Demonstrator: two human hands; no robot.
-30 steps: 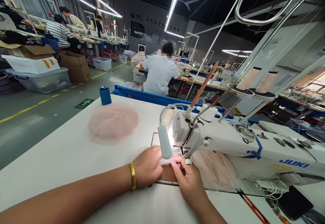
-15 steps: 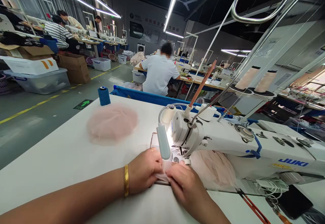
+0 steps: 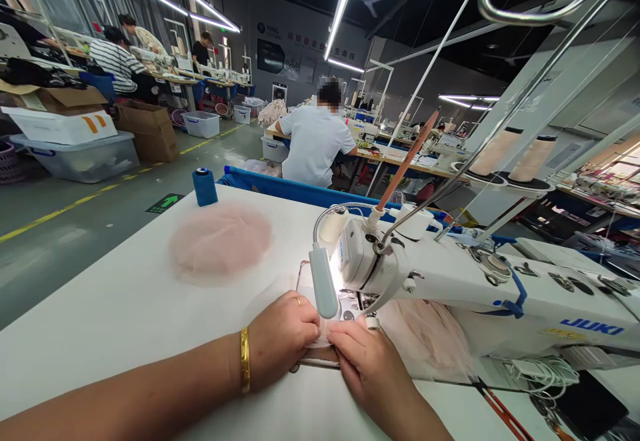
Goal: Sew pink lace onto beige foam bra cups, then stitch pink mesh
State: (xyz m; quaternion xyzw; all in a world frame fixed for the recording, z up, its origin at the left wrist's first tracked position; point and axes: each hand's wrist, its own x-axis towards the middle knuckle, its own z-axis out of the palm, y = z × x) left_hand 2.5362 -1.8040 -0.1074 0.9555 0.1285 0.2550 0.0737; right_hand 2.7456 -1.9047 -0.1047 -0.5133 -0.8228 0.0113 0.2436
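Observation:
Under the lamp of a white sewing machine [image 3: 430, 271], both my hands pinch a piece of sheer pale pink fabric [image 3: 325, 334]. My left hand [image 3: 285, 334], with a gold bracelet at the wrist, is closed on the fabric's left side, just before the needle area. At the right side my right hand [image 3: 367, 361] presses its fingertips together on the same fabric. The lamp head [image 3: 323, 281] hides part of the stitching area. More sheer pink fabric [image 3: 425, 331] lies bunched beneath the machine arm, right of my right hand.
A round heap of pink tulle [image 3: 223, 241] lies on the white table, with a blue thread cone [image 3: 205, 187] behind it. Right of the machine are red-handled tweezers [image 3: 505, 414], a coiled white cable [image 3: 543, 371] and a black phone-like object [image 3: 593, 404]. A co-worker [image 3: 317, 141] sits ahead.
My hands have shifted very slightly, still holding the fabric near the needle. The camera view has turned a little, so the machine appears slightly further right and lower.

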